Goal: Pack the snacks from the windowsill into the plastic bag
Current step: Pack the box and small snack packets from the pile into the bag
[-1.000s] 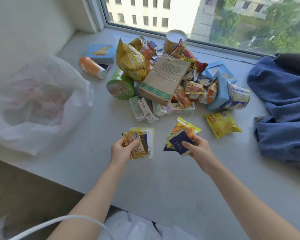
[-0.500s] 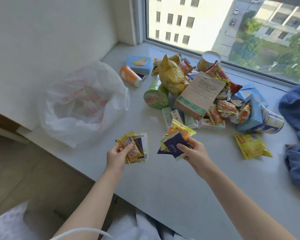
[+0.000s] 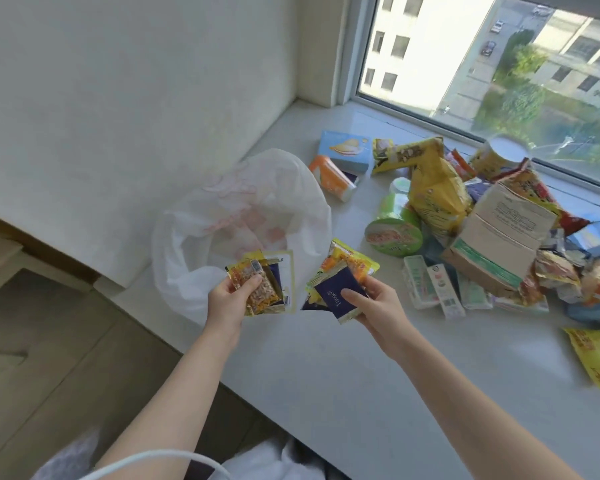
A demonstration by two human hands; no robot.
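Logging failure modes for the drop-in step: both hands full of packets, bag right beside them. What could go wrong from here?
1. The left hand and right hand each pinch several fanned packets; the nut packet or dark blue packet could slip out.
2. The plastic bag lies slumped near the windowsill edge, and no hand is free to hold it open; packets may miss and drop to the floor.

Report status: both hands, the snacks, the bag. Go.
Left hand grips yellow-edged clear nut packets; right hand grips navy sachet atop yellow packets. Thin white plastic bag gapes open beyond left hand. Main snack pile unpacked on pale windowsill. Nothing blocks the bag.
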